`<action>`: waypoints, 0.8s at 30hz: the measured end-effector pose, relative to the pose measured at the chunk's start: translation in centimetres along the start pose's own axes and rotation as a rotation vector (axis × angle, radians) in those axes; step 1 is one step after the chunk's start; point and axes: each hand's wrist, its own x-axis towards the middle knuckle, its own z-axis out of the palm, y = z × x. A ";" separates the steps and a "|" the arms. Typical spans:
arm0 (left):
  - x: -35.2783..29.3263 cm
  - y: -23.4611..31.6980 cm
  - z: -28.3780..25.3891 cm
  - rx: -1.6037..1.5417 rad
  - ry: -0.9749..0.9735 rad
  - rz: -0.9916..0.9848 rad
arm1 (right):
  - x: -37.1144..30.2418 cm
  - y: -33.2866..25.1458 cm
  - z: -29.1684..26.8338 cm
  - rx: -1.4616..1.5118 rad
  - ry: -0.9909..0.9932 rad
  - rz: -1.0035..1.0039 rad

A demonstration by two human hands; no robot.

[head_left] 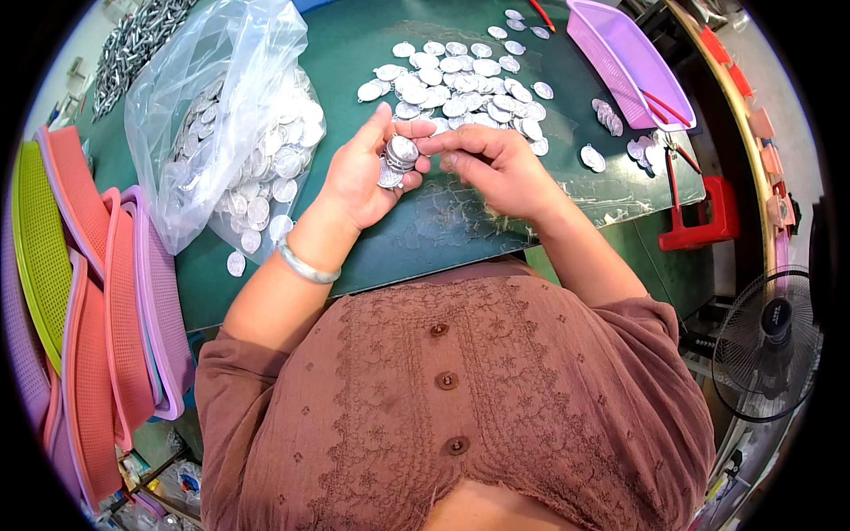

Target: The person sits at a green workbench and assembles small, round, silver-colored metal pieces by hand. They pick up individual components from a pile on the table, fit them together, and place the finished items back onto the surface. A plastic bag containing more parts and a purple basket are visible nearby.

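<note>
In my left hand (361, 173), palm up with curled fingers, lies a small stack of round silver medals (401, 152). My right hand (505, 168) reaches in from the right, thumb and forefinger pinched close to the left fingertips; whether anything small sits between them I cannot make out. Just beyond both hands spreads a loose pile of silver medals (469, 88) on the green table (425, 230). Left of my left hand, a clear plastic bag (177, 106) lies open with many more medals (266, 150) in it and spilling from its mouth.
A purple basket (620, 71) stands at the far right, with red-handled pliers (670, 111) by its near end and a few medals (606, 117) beside it. Stacked plastic baskets (88, 292) crowd the left. Dark metal pieces (137, 44) are heaped far left. A fan (768, 341) is at right.
</note>
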 end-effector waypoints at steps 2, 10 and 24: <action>0.2 0.0 -0.6 -0.014 -0.065 0.006 | 0.1 -0.1 -0.4 -0.066 0.022 0.015; -0.1 0.1 -0.4 0.062 -0.134 -0.008 | 1.5 1.2 -3.3 -0.818 0.294 -0.160; -0.3 0.0 -0.2 0.150 -0.071 0.043 | 4.1 2.9 -3.7 -1.182 0.114 -0.282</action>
